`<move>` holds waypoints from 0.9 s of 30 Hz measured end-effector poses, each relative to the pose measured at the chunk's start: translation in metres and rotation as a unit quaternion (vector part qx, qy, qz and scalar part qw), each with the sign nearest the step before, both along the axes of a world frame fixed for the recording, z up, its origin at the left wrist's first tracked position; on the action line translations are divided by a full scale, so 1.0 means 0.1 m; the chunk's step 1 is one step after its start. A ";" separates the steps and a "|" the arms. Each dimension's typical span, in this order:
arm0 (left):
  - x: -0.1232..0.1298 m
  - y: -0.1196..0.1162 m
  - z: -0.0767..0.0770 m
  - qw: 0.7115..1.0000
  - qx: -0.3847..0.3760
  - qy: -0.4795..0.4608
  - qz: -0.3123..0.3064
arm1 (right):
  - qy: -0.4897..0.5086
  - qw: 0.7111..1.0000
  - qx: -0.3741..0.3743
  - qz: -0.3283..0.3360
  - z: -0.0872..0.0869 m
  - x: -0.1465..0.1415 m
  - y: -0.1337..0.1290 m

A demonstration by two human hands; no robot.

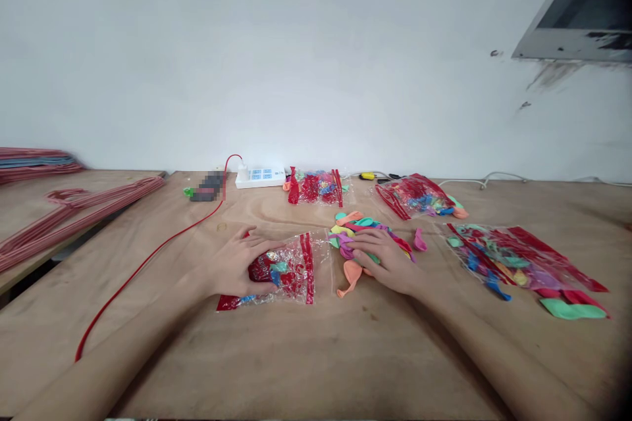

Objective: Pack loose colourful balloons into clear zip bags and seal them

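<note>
My left hand (237, 263) lies over the left part of a red and clear plastic bag (299, 273), its fingers wrapped round it. A few green and blue balloons show through the film. To the right, my right hand (385, 260) rests on a loose pile of coloured balloons (343, 230), fingers spread. An orange balloon (351, 275) lies just below those fingers, and a pink one (419, 240) sits apart to the right. The bag's clear end reaches toward the pile.
Similar bags of balloons lie at the back (316, 187), back right (417, 196) and right (523, 256). A white power strip (261, 177) stands by the wall, its red cable (162, 247) running down the left. Pink hangers (83, 217) occupy the far left.
</note>
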State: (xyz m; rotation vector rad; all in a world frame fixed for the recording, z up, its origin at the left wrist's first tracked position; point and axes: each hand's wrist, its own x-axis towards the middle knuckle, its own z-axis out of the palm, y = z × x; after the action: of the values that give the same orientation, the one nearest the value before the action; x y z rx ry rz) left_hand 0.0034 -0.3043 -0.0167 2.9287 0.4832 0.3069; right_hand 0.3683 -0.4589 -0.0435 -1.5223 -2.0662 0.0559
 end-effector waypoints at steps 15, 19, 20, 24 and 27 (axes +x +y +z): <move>0.00 0.01 -0.01 1.000 -0.005 -0.014 -0.005 | 0.373 0.917 0.005 -0.142 -0.01 0.12 -0.02; 0.00 0.02 -0.02 1.000 -0.011 -0.013 -0.007 | 0.429 0.894 -0.007 -0.127 0.04 0.13 0.01; 0.00 0.02 -0.02 1.000 -0.012 -0.012 -0.008 | 0.443 0.887 -0.015 -0.131 0.06 0.12 0.01; 0.00 0.02 -0.02 1.000 -0.010 -0.007 -0.008 | 0.448 0.880 -0.003 -0.160 0.10 0.12 0.00; 0.00 0.02 -0.02 1.000 -0.010 -0.006 -0.008 | 0.438 0.882 0.008 -0.173 0.11 0.13 0.01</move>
State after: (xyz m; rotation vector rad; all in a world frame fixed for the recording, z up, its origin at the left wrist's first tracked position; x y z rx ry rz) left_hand 0.0035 -0.3025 -0.0182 2.9089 0.4574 0.3164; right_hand 0.3817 -0.4584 -0.0325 -1.4486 -1.0635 0.4932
